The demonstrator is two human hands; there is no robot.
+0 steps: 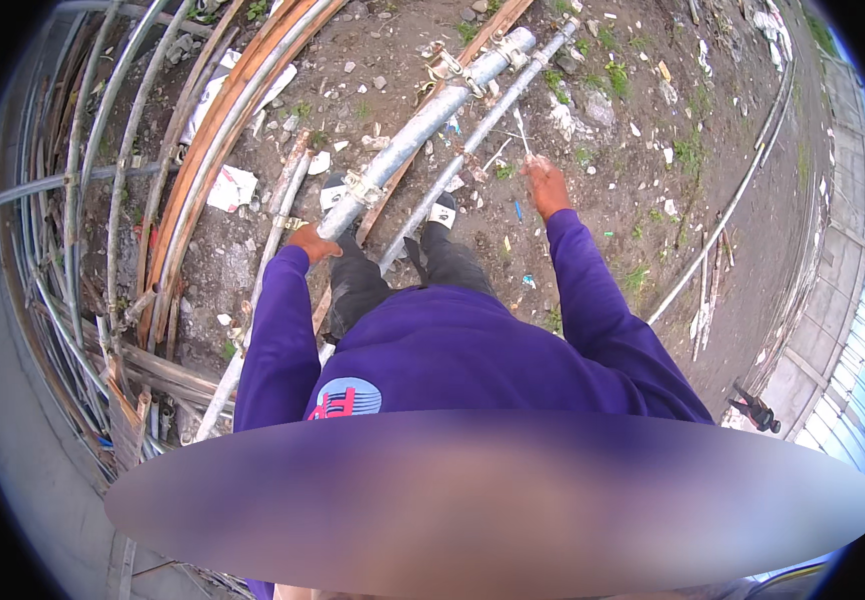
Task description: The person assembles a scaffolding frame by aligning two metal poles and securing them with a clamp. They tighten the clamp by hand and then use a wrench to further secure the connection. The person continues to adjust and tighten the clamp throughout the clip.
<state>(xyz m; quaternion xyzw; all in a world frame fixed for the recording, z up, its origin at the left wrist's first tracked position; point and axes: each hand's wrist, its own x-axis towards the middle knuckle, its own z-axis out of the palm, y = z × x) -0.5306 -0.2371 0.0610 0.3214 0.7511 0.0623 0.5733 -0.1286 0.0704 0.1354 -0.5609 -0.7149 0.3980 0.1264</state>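
My left hand (315, 243) is closed around the near end of a thick grey metal pipe (413, 130). The pipe slants away to the upper right and carries a scaffold coupler (363, 188) close to my hand and another coupler (471, 75) near its far end. Out to the right, my right hand (547, 186) is closed on a slim, pale metal tool (524, 132) that points away from me; its exact kind is too small to tell. A thinner metal pipe (473, 148) lies alongside the thick one, passing between my feet.
Long wooden planks (198, 150) and bent-looking metal tubes (118, 150) are stacked at the left. Dirt ground (573, 270) holds stones, litter and weeds. Another long pipe (718, 235) lies at the right, before a concrete wall (833, 270). A distant person (756, 410) stands lower right.
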